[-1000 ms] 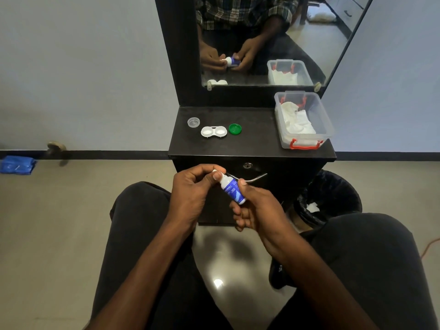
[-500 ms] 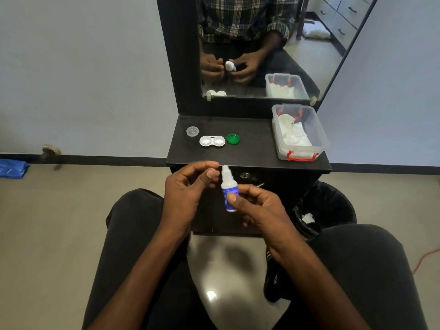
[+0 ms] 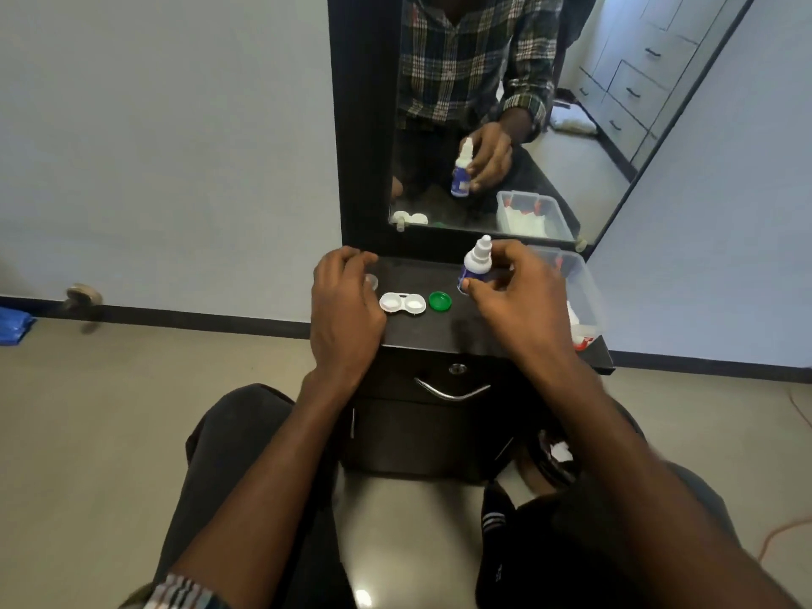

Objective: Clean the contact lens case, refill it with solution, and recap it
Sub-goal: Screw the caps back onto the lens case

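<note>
Lens case [image 3: 402, 303] open, flat on dark worktop [image 3: 439, 334], both wells uncovered. Green cap [image 3: 440, 301] just right of it; clear cap [image 3: 371, 281] at left, partly behind left hand [image 3: 345, 307]. Left hand grip: fingers curled over clear cap, contact unclear. Right hand [image 3: 512, 292] grip pinches upright solution bottle [image 3: 475, 263], nozzle up. Plastic box [image 3: 582, 292] at right.

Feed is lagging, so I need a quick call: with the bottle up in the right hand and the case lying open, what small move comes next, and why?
Probably bring the solution bottle over the lens case and tip its nozzle down. The right hand holds it upright and off to the right, beyond the green cap, while both wells lie open. The left hand is at the clear cap, beside the case.
</note>
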